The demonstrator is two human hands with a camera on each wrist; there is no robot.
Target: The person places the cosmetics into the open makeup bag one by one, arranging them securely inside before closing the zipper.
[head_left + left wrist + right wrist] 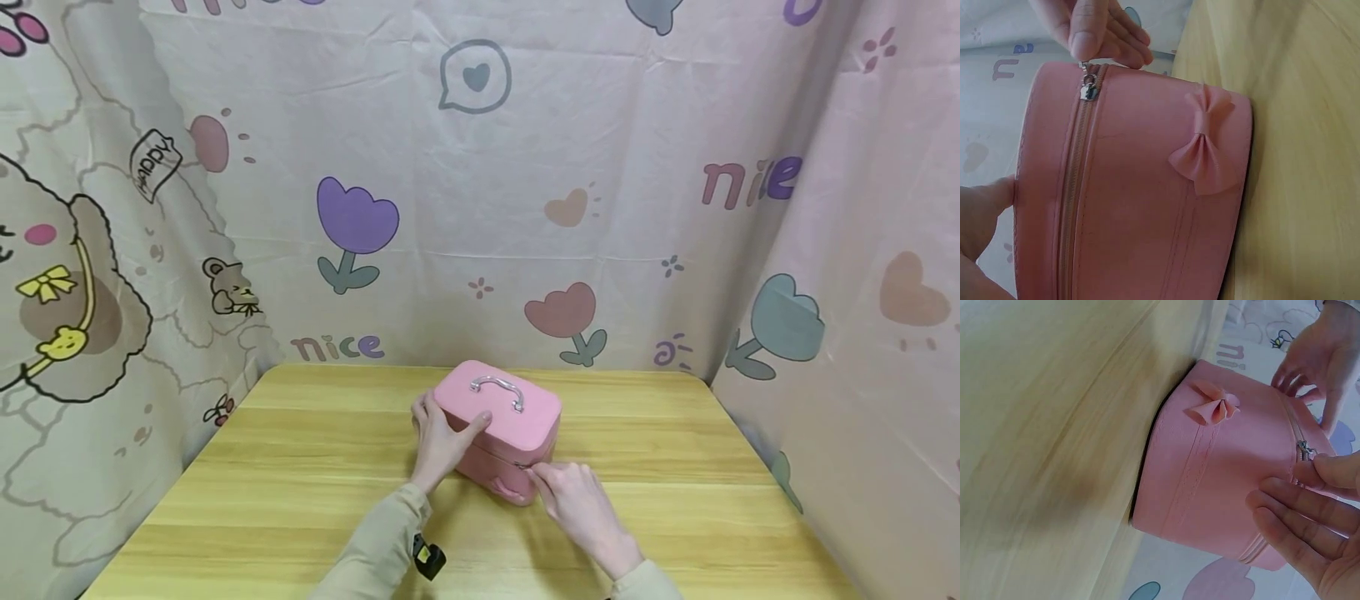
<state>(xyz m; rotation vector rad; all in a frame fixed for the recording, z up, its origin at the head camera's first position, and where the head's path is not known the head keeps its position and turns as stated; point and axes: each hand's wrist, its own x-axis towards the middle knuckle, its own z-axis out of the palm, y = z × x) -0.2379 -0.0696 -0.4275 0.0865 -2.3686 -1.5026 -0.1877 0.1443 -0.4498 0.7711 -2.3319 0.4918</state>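
Note:
A pink vanity case (517, 429) stands upright on the table, turned at an angle, with a silver handle (497, 385) on its lid. My left hand (438, 437) holds the case at its left end, thumb on the lid's front edge and fingers down the side. At the front right corner, my right hand (581, 500) pinches the silver zipper pull (1305, 449) between thumb and index finger; its other fingers stretch out beside the case. In the left wrist view, the slider (1089, 91) sits on the zipper below the lid. A pink bow (1204, 140) decorates the front.
The wooden table (300, 483) extends on both sides of the case. A printed curtain (465, 208) hangs behind it and along both sides. A small black device (428, 557) is at the left sleeve.

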